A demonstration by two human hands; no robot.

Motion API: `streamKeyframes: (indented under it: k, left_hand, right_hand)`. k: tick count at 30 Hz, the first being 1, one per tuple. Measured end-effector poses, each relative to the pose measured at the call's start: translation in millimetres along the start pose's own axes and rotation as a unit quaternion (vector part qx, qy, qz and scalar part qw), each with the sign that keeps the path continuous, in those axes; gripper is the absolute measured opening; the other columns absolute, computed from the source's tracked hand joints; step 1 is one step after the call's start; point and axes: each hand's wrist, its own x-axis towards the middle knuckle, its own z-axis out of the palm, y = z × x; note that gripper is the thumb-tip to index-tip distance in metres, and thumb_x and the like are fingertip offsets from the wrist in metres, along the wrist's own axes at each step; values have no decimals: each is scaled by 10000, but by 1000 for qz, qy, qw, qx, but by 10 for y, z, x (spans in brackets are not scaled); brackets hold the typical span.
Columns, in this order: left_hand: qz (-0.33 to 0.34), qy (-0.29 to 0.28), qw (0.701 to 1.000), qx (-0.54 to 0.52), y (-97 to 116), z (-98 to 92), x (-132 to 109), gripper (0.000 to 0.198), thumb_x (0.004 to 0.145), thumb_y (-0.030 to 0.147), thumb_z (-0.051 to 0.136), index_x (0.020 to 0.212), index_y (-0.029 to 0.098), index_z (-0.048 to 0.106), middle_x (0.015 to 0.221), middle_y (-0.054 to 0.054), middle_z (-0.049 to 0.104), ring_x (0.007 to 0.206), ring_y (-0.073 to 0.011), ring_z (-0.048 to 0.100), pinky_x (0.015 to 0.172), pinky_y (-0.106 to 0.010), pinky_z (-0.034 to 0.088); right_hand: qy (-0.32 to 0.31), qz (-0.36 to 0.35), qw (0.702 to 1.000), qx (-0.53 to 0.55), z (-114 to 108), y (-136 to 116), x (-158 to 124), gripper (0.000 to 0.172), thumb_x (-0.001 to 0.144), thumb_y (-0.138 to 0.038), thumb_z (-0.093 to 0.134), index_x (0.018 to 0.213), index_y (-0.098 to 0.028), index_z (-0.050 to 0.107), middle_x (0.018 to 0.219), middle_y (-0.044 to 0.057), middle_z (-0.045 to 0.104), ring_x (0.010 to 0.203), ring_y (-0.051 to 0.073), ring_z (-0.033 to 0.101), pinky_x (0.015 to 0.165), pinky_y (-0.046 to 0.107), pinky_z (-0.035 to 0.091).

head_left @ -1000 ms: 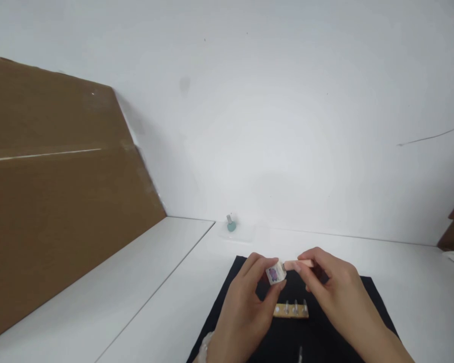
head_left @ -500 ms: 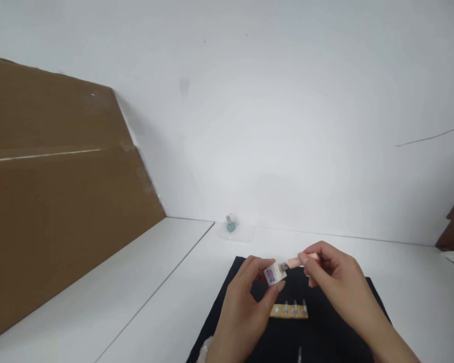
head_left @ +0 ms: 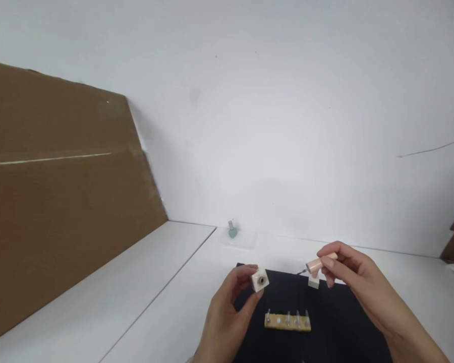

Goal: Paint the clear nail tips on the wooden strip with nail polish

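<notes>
My left hand [head_left: 232, 302] pinches a small square nail polish bottle [head_left: 260, 280], its open neck turned toward me and to the right. In my right hand [head_left: 351, 269] is the pink nail polish cap [head_left: 320, 263], held between thumb and fingers. Its dark brush points left, clear of the bottle. Behind the cap, a white square bottle with a pink top [head_left: 314, 282] stands at the mat's far edge, partly hidden. Below both hands lies a yellow strip [head_left: 283, 327] bearing several clear upright pieces and a white dot.
A black mat [head_left: 287, 348] covers part of the white table [head_left: 144, 302]. Near the wall, a teal bottle with a grey cap [head_left: 232, 232] stands on a clear tray [head_left: 245, 242]. A large cardboard panel [head_left: 60, 201] rises on the left.
The cap and its brush have come out of the bottle. My right hand has moved right, while my left hand has shifted left and turned the bottle's neck toward me.
</notes>
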Motion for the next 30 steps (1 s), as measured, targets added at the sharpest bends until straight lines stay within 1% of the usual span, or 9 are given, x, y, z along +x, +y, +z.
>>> streamKeyframes:
  k: [4, 8, 9, 11, 15, 20, 24, 26, 30]
  left_hand:
    - [43, -5, 999, 20, 8, 21, -72, 197, 853, 242, 676, 1050, 259, 676, 1199, -63, 766, 1074, -242, 764, 972, -392, 626]
    - [92, -17, 994, 60, -5, 48, -122, 276, 885, 166, 633, 1125, 302, 652, 1236, -30, 746, 1178, -237, 722, 1003, -379, 609]
    - [103, -19, 992, 71, -6, 56, -128, 286, 891, 157, 627, 1132, 311, 645, 1239, -25, 744, 1207, -239, 708, 1013, -380, 602]
    - [119, -19, 989, 90, -4, 75, -133, 289, 899, 149, 625, 1131, 321, 631, 1243, -18, 741, 1231, -239, 694, 1027, -383, 592]
    - [131, -21, 986, 105, -9, 100, -139, 314, 895, 133, 625, 1144, 324, 611, 1238, -20, 746, 1205, -236, 709, 1018, -386, 596]
    - [137, -19, 985, 106, 13, 102, -131, 310, 879, 148, 648, 1144, 307, 628, 1205, -31, 761, 1165, -243, 730, 1002, -392, 606]
    - [139, -7, 985, 98, 76, 109, -129, 269, 871, 163, 653, 1101, 302, 650, 1144, -23, 773, 1109, -241, 748, 961, -384, 623]
    - [142, -4, 985, 98, 99, 117, -134, 264, 874, 165, 653, 1098, 305, 655, 1130, -19, 771, 1097, -237, 747, 949, -378, 626]
    - [170, 4, 979, 112, 114, 132, -143, 290, 883, 148, 642, 1126, 305, 656, 1111, -28, 756, 1077, -232, 740, 932, -376, 625]
  right_hand:
    - [-25, 13, 999, 15, 38, 4, -33, 289, 908, -528, 708, 944, -241, 697, 746, 19, 722, 736, 202, 617, 777, 347, 532]
    - [-78, 11, 997, 15, 39, -5, -63, 247, 927, -504, 713, 943, -260, 674, 885, 30, 785, 756, 183, 612, 792, 318, 523]
    - [-85, 9, 996, 14, 37, -8, -70, 236, 933, -497, 711, 942, -264, 673, 894, 28, 789, 760, 180, 614, 792, 310, 525]
    - [-88, 6, 996, 5, 37, -14, -84, 221, 944, -490, 703, 949, -270, 677, 905, 24, 793, 771, 178, 620, 791, 295, 527]
    - [-98, 3, 995, -18, 82, -35, -110, 235, 953, -509, 681, 972, -275, 673, 933, 23, 802, 815, 186, 659, 788, 283, 535]
    - [-80, -11, 994, -72, 183, -85, -137, 232, 987, -503, 626, 984, -277, 678, 973, 21, 806, 872, 196, 717, 780, 278, 536]
    - [-62, -48, 989, -125, 221, -98, -146, 196, 1007, -455, 604, 969, -279, 682, 996, 9, 804, 884, 182, 728, 792, 262, 535]
    - [-61, -68, 984, -151, 229, -90, -150, 174, 1023, -423, 584, 983, -284, 682, 1024, 5, 794, 925, 178, 728, 799, 252, 538]
    - [-45, -131, 970, -201, 256, -66, -174, 152, 1046, -371, 552, 1018, -291, 677, 1030, 0, 760, 928, 166, 719, 785, 236, 546]
